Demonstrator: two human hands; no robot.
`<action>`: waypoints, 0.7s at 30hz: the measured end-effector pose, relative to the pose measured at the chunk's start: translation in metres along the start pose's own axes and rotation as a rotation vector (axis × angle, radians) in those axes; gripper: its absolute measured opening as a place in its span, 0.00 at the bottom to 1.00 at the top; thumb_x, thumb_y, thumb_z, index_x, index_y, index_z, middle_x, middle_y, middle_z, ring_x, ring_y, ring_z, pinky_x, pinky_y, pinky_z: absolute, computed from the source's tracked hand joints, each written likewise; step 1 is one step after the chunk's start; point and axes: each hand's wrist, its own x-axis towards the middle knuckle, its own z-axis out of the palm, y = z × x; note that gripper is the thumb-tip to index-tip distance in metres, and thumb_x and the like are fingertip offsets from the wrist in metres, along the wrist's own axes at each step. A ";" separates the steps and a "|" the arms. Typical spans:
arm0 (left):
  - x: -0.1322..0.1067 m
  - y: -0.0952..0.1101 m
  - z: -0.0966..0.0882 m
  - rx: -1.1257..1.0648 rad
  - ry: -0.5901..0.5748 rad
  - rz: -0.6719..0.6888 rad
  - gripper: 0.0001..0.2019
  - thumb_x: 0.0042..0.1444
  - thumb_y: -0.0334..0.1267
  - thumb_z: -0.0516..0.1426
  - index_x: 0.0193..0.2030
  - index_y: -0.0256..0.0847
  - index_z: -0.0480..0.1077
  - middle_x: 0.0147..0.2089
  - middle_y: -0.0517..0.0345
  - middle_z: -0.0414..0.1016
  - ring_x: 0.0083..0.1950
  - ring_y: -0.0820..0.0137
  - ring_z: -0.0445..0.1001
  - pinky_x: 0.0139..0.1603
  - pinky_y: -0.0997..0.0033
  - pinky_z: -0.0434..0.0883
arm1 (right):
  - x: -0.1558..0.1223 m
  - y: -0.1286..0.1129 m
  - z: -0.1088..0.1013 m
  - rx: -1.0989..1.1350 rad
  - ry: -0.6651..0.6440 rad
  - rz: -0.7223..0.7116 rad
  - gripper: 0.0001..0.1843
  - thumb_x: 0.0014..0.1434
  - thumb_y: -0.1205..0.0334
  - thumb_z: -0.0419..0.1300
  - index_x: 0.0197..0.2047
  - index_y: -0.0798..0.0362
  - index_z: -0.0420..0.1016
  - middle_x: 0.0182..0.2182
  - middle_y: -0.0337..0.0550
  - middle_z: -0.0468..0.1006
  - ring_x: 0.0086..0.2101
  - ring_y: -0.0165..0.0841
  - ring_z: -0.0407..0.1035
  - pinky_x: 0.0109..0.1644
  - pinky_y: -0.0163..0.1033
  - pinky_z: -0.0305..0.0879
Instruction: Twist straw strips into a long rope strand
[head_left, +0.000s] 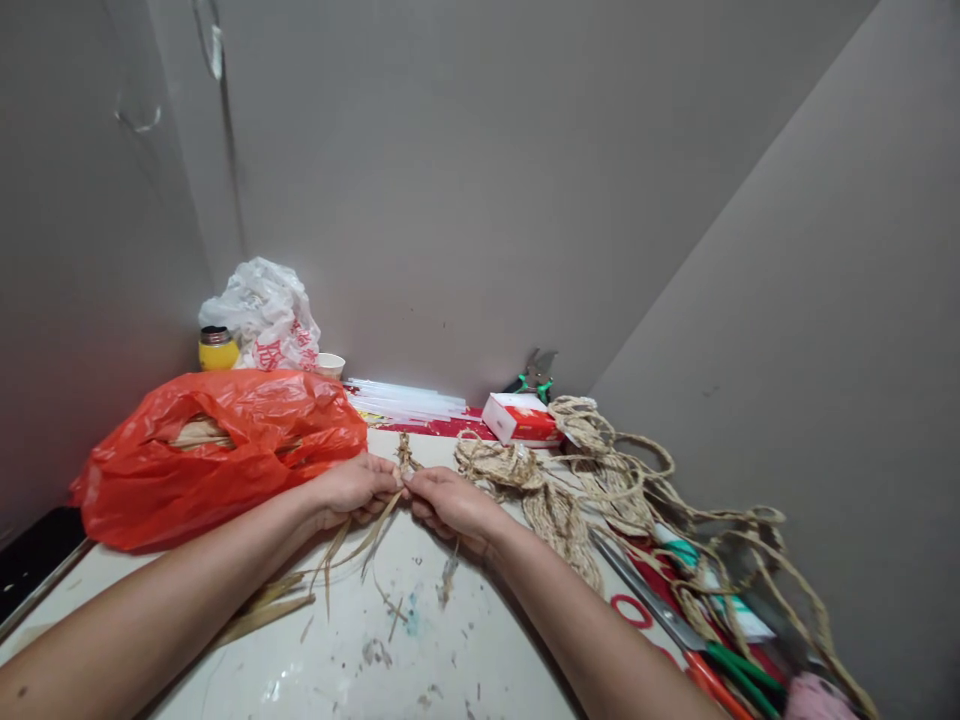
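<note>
My left hand (360, 488) and my right hand (452, 508) meet over the middle of the white table (337, 670), fingers pinched together. Between them they grip a strand of dried plant fibre (405, 452), whose knotted or braided end sticks up beyond the fingertips. Loose flat strips (379, 530) trail down from under my left hand. The exact spot where the fingers press is partly hidden. More dried strips (271, 608) lie under my left forearm. Just right of my right hand sit coils of braided rope (559, 520).
An orange-red plastic bag (225, 480) holding dried strips stands left. Behind are a yellow jar (217, 352), a white bag (262, 300), a cup (331, 364), clear sticks (412, 402), a red-white box (521, 418) and pruning shears (538, 372). Large scissors (660, 605) lie right.
</note>
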 end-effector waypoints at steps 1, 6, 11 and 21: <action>0.000 -0.001 0.000 0.047 0.004 0.002 0.14 0.45 0.48 0.58 0.27 0.39 0.63 0.16 0.72 0.48 0.16 0.82 0.42 0.18 0.76 0.39 | 0.000 -0.001 -0.002 -0.012 -0.007 0.007 0.16 0.61 0.56 0.51 0.25 0.55 0.65 0.11 0.27 0.56 0.10 0.20 0.42 0.12 0.27 0.36; 0.000 0.000 0.002 0.440 0.145 0.085 0.11 0.49 0.44 0.54 0.27 0.36 0.67 0.20 0.67 0.58 0.21 0.79 0.52 0.22 0.77 0.50 | -0.001 -0.003 -0.009 -0.029 -0.022 0.046 0.19 0.59 0.60 0.53 0.18 0.55 0.63 0.07 0.27 0.53 0.09 0.20 0.42 0.11 0.29 0.33; -0.010 0.012 0.007 0.861 0.248 0.145 0.11 0.53 0.38 0.49 0.24 0.37 0.65 0.23 0.62 0.63 0.26 0.74 0.60 0.27 0.76 0.56 | 0.000 0.000 -0.001 0.068 0.054 0.048 0.16 0.57 0.63 0.52 0.18 0.54 0.62 0.07 0.27 0.53 0.09 0.20 0.41 0.11 0.29 0.33; -0.033 0.009 0.058 1.443 0.359 0.035 0.15 0.56 0.30 0.44 0.43 0.33 0.70 0.34 0.42 0.76 0.35 0.59 0.75 0.35 0.66 0.65 | -0.007 0.001 0.010 0.332 0.037 0.112 0.17 0.52 0.63 0.54 0.16 0.52 0.51 0.09 0.26 0.50 0.11 0.18 0.38 0.13 0.26 0.33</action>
